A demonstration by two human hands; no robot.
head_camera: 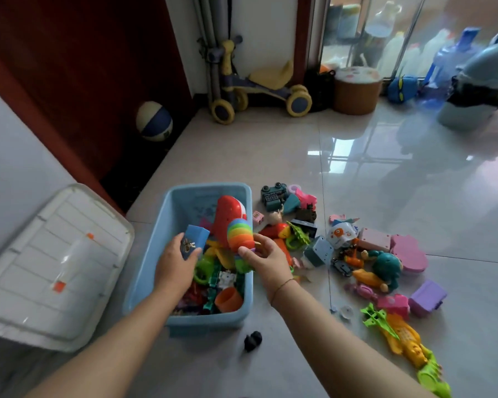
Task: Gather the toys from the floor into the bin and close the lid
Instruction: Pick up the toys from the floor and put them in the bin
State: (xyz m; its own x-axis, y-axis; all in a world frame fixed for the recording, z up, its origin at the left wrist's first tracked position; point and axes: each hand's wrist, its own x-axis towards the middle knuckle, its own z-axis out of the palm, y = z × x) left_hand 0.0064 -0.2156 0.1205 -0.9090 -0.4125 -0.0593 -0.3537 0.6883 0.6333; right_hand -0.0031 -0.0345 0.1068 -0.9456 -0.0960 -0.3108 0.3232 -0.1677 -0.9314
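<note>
Hands (174,265) (268,261) grip block (195,242) and rainbow toy (240,234)

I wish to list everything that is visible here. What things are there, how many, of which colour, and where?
bin: one, light blue, floor centre, partly filled
lid: one, white, on the floor left of the bin
loose toys: many, mixed colours, floor right of the bin
small black object: one, floor before the bin
ride-on trike: one, yellow and grey, far back
ball: one, cream and blue, far left
stool: one, brown, beside the trike
waste bin: one, grey-blue, far right
left grip: one bare hand, over the bin, holds blue block
right grip: one bare hand, at the bin's right rim, pinches rainbow stacker
</note>
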